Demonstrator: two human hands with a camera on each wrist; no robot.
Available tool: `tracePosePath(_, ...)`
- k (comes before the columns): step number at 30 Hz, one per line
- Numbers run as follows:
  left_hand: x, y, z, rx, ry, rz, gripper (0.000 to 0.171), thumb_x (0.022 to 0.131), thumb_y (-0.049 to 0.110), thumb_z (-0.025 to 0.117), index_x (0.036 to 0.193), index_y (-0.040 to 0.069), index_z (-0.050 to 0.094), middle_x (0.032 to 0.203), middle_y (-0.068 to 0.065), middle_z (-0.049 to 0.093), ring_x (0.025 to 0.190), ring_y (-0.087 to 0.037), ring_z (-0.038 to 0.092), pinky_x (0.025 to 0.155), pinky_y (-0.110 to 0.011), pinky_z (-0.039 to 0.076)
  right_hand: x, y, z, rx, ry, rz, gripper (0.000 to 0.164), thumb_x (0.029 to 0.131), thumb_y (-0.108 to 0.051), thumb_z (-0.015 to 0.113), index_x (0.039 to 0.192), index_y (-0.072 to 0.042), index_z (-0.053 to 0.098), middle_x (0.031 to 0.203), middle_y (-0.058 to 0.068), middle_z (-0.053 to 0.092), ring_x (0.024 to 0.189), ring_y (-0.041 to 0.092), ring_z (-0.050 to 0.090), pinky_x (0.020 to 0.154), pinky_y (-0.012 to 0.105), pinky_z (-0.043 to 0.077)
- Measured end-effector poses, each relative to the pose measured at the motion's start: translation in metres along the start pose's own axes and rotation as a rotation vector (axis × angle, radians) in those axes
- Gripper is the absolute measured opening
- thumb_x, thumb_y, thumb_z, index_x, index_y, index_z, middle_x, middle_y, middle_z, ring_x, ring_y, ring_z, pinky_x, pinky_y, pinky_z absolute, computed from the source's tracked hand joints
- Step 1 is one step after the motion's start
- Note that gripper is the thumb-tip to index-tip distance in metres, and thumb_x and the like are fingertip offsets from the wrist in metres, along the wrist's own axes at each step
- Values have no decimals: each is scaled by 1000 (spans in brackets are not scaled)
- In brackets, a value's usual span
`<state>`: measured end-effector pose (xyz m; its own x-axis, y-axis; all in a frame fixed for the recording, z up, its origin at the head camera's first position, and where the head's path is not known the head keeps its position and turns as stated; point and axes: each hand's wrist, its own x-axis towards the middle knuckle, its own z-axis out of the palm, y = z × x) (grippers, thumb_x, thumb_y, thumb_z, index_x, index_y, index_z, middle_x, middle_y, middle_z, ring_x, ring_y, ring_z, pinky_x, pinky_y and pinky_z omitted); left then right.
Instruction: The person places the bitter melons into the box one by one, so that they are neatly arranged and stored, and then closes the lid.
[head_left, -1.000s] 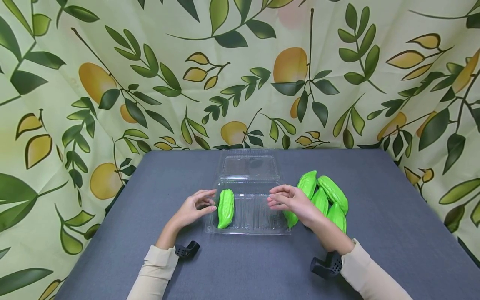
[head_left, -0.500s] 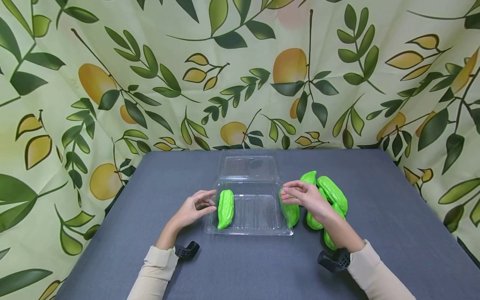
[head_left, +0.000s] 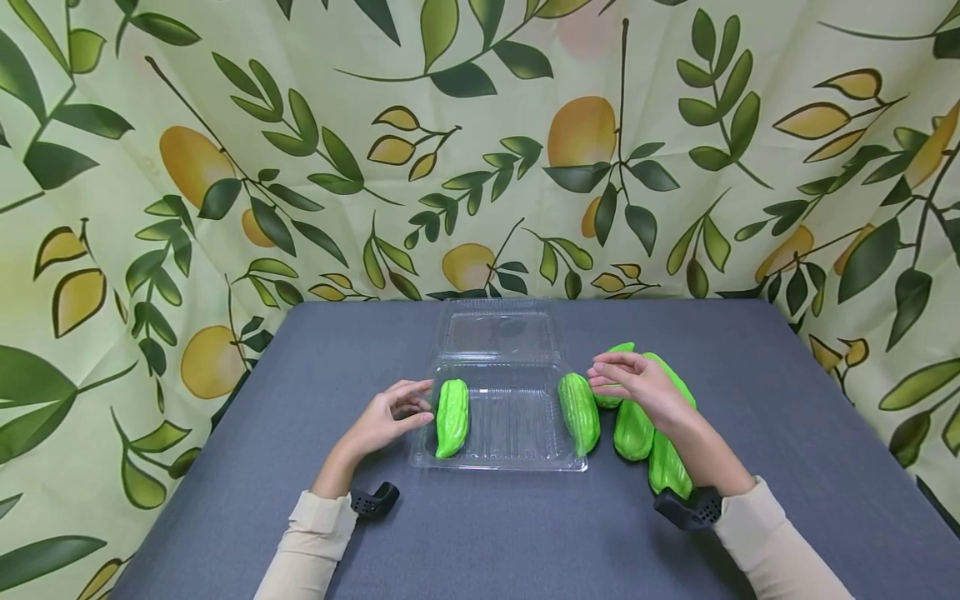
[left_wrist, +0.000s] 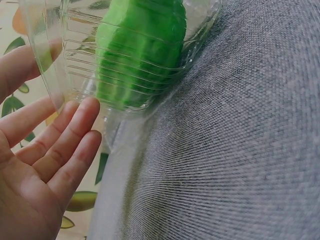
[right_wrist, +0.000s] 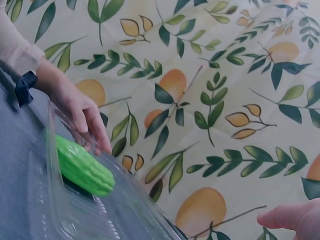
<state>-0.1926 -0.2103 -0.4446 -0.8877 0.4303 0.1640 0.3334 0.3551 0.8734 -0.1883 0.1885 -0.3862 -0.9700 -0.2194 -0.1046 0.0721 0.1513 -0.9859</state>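
A clear plastic clamshell container [head_left: 510,457] lies with its lid folded back on the table. Inside, along the left wall, rests a bright green bitter melon [head_left: 452,418]. My left hand [head_left: 392,414] is at the container's left edge, its loosely bent fingers right at the rim; in the left wrist view the fingers [left_wrist: 75,130] are extended beside the clear wall. At the right wall lies a second bitter melon [head_left: 579,414], overlapping that wall in the head view. My right hand [head_left: 637,385] hovers over the bitter melon pile [head_left: 633,432], fingers loosely extended, holding nothing and partly hiding the pile.
The container's lid [head_left: 498,333] reaches toward the back edge of the grey table [head_left: 360,342]. A leaf-and-fruit patterned cloth [head_left: 480,167] hangs behind and at both sides. Each wrist carries a black camera mount, such as the right one [head_left: 686,508].
My right hand has moved right, from over the container's right side to above the pile, uncovering the bitter melon at the right wall. My left hand stays in place.
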Motion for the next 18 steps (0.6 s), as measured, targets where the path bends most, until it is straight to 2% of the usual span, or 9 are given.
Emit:
tracePosePath(8,0,-2,0,-10,3,15,51,87,6,68,133,-8,51,122,-27,57,98,-16,63,92,-21,54,-4,-2,-18,-53,67,5,55,99,-22,55,133,18,38,91,-17,63,86,-3,68,86,23,59)
tracePosePath(14,0,-2,0,-2,1,10,51,88,7,68,134,-7,51,123,-26,57,99,-16,63,93,-20,54,-5,-2,-33,-37,88,-4,57,100,-20,52,136,20,33,90,-21,63,84,-4,67,86,22,59)
tracePosePath(18,0,-2,0,3,2,10,51,88,6,68,134,-7,51,122,-26,57,99,-20,63,92,-21,54,-6,-1,-44,-43,99,-21,52,99,-21,53,132,17,39,89,-22,65,84,-3,68,83,20,59)
